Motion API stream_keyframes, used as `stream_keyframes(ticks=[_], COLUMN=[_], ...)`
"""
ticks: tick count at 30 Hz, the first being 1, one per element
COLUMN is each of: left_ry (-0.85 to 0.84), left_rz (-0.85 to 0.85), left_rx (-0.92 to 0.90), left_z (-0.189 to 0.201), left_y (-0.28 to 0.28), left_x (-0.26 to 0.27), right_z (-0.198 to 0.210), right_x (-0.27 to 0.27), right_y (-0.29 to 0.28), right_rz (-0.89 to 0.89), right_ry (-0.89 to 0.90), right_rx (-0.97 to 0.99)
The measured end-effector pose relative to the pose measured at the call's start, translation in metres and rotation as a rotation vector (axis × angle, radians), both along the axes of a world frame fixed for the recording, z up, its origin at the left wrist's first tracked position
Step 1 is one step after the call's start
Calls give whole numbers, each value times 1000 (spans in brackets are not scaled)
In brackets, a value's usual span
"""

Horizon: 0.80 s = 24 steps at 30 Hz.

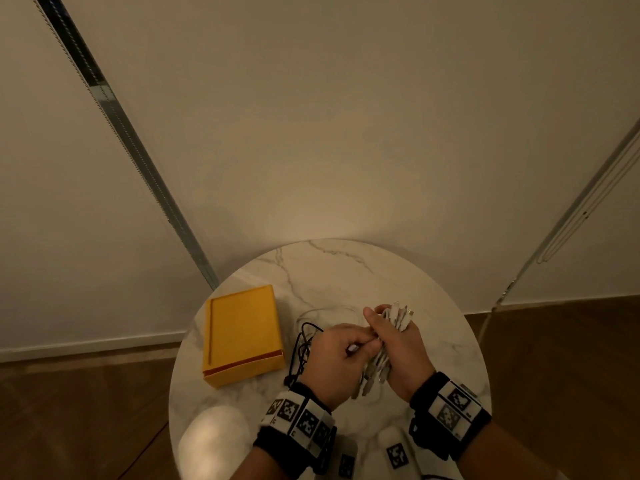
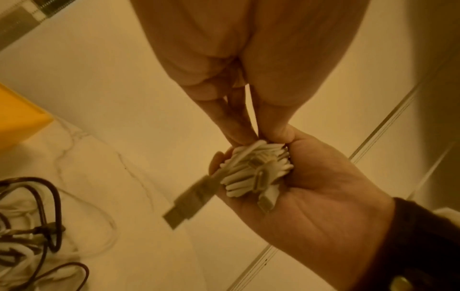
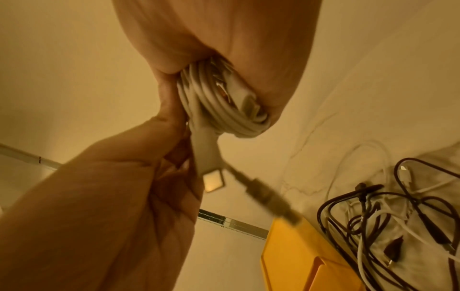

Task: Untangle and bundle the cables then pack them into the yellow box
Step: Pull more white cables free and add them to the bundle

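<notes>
Above table (image 1: pixel 346 271) centre: white cable bundle (image 1: pixel 394 327) clenched in right hand (image 1: pixel 401 355); loose end pinched by left hand (image 1: pixel 332 355). Near left edge: yellow box (image 1: pixel 242 336), cable tangle (image 1: pixel 304 344) just beside.

A coiled white cable bundle (image 1: pixel 388 344) was held above the surface. Tangled black and white cables (image 3: pixel 388 216) lay beside the closed yellow box (image 1: pixel 242 336).
</notes>
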State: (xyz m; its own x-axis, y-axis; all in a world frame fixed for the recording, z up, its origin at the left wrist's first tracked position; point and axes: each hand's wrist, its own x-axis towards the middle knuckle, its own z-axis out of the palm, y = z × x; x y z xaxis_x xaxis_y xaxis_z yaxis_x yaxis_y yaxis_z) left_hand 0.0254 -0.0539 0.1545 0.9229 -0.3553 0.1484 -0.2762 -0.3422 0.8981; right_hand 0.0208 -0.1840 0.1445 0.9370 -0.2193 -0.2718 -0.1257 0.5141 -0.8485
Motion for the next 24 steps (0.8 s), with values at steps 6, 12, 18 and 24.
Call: stream_keyframes(ticks=[6,12,18,24], left_ry=[-88,-141,-79,-70], left_rz=[-190,-69,-25,-31], left_rx=[62,88,-13,10], left_z=[1,-15,-18,-11], left_y=[-2,-12,-11,-12], left_x=[-8,-12,-13,-16], right_z=[3,3,12,8], right_x=[2,1,-6,-2], right_y=[-10,-7,-1,-10], right_rz=[-59,9,82,6], right_ry=[81,204,127,167], right_rx=[72,257,263,82])
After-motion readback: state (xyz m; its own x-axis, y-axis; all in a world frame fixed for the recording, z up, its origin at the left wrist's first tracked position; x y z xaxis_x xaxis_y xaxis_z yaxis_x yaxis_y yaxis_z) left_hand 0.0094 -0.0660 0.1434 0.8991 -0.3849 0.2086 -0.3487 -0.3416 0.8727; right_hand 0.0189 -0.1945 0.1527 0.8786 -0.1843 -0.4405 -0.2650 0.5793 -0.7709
